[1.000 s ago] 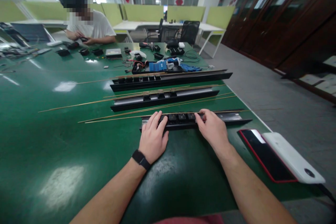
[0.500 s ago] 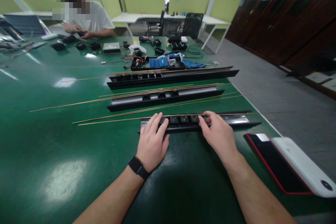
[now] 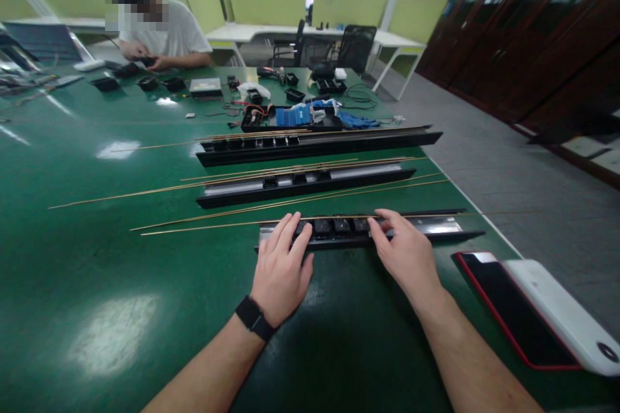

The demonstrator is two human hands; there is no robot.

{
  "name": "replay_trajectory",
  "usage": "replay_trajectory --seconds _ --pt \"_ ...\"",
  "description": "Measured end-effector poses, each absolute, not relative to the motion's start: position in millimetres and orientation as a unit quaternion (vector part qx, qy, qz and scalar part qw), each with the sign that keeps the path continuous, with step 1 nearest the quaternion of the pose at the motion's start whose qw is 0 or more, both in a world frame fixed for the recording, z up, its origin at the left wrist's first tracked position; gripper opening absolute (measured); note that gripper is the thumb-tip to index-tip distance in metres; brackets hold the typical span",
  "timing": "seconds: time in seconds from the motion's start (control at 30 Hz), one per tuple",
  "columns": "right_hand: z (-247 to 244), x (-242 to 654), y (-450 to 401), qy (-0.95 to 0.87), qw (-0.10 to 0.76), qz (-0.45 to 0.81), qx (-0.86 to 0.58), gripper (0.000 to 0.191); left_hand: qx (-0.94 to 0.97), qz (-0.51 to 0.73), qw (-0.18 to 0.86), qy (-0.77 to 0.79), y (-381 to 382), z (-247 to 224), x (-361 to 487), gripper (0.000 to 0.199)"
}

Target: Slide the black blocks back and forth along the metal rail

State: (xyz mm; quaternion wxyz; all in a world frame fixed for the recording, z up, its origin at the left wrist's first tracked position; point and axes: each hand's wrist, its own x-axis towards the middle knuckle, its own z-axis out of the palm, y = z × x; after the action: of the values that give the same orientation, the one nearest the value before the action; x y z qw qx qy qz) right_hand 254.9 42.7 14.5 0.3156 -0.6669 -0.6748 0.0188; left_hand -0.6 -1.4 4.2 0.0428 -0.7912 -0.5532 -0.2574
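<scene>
Nearest to me lies a black channel-shaped strip (image 3: 438,226) with a silvery inner floor. Several small black blocks (image 3: 341,224) sit in a row inside it, and a thin brass-coloured rod (image 3: 203,228) runs lengthwise along it. My left hand (image 3: 281,264), with a dark watch on the wrist, rests its outstretched fingers over the strip's left part and the leftmost block. At the right end of the row, my right hand (image 3: 402,242) has thumb and forefinger drawn together against the last block. Whatever lies between those fingers is hidden.
Two more black strips (image 3: 310,188) (image 3: 320,145) with thin rods lie farther back. Behind them stands a black tray (image 3: 252,119) with blue items. Two phones (image 3: 516,310) (image 3: 562,310) lie at the right table edge. A person (image 3: 165,32) sits across the green table.
Both hands keep nearly the same place on the strip. The whole view has shifted slightly, so the near items appear a little lower.
</scene>
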Motion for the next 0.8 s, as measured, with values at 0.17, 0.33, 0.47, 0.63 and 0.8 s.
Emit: replay_trajectory --seconds 0.17,0.33,0.47,0.63,0.8 --pt "15.6 254.0 42.1 -0.68 0.327 0.018 -0.656 0.039 -0.792 -0.258 0.041 -0.553 -1.6 4.7 -0.7 0.05" --pt "17.6 252.6 41.1 -0.675 0.322 0.026 -0.664 0.04 -0.792 -0.26 0.038 -0.551 -1.8 4.3 -1.0 0.05" --pt "16.6 252.9 41.4 -0.673 0.325 0.022 -0.664 0.038 -0.792 -0.26 0.036 -0.551 -1.8 4.2 -1.0 0.051" --pt "14.7 253.0 42.4 -0.667 0.323 0.02 -0.671 0.036 -0.79 -0.26 0.034 -0.555 -1.8 5.0 -0.4 0.05" --pt "15.1 252.6 42.3 -0.66 0.317 0.02 -0.681 0.037 -0.791 -0.259 0.038 -0.554 -1.9 3.9 -0.3 0.05"
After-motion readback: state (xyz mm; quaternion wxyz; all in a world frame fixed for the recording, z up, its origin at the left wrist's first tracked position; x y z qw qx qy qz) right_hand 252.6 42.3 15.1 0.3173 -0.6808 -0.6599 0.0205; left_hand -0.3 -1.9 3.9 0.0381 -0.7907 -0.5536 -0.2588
